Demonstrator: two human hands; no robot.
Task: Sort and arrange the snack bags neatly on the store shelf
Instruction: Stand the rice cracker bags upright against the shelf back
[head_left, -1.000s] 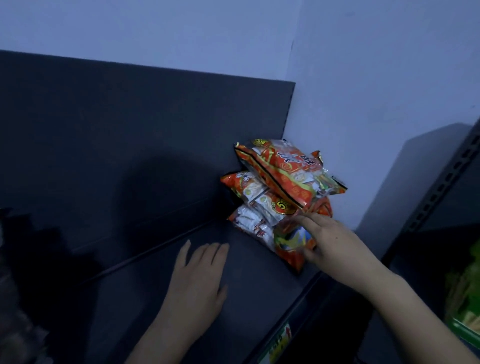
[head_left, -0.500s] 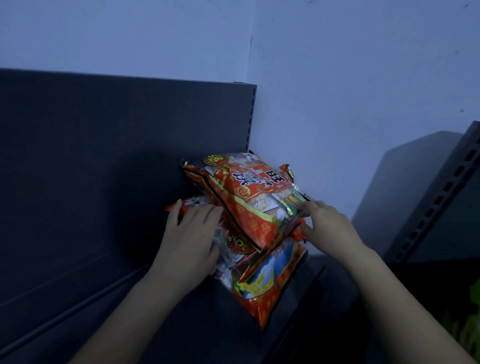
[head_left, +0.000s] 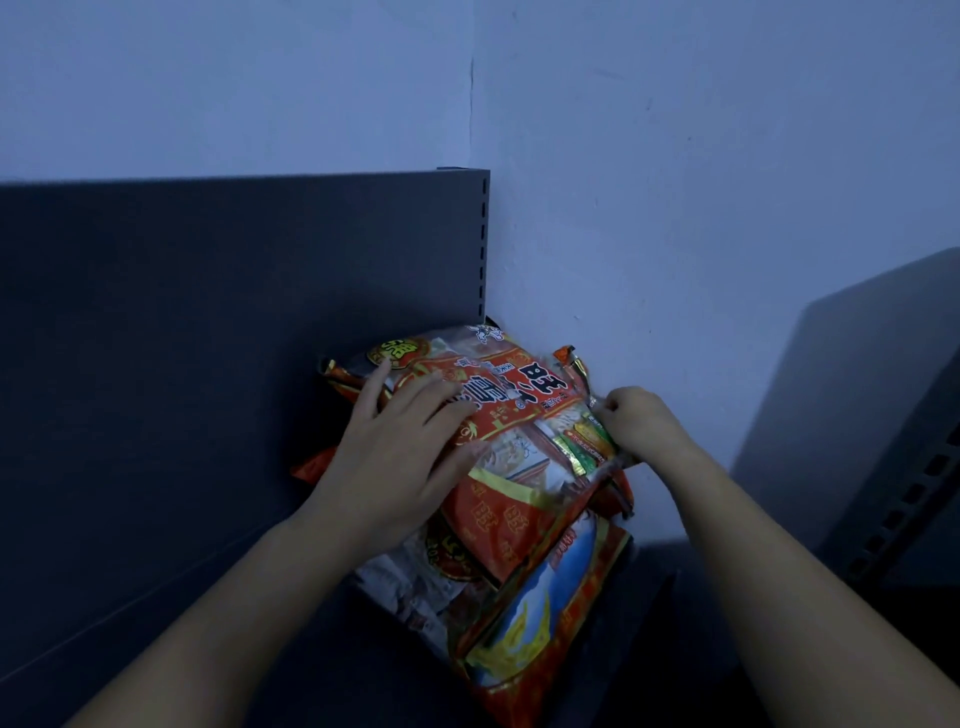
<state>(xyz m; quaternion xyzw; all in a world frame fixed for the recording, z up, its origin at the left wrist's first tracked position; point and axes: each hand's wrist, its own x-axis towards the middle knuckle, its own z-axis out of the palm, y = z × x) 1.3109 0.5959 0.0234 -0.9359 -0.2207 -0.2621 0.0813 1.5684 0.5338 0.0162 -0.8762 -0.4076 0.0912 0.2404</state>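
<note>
Several snack bags (head_left: 498, 519) beneath left fingers (head_left: 418, 397)

**Dark shelf, one heap at its right end**

The dark grey shelf (head_left: 322, 649) runs along a back panel (head_left: 208, 312) of the same colour, which ends on the right at a slotted upright (head_left: 484, 249). A heap of snack bags fills the shelf's back right corner and spreads toward the front. Lowest in the heap are a pale bag (head_left: 410, 587) and a blue-and-yellow bag (head_left: 545, 613), the latter nearest the front. The top bag (head_left: 519, 395), red with large characters, lies tilted over them. An orange bag corner (head_left: 311, 465) pokes out on the left.
</note>
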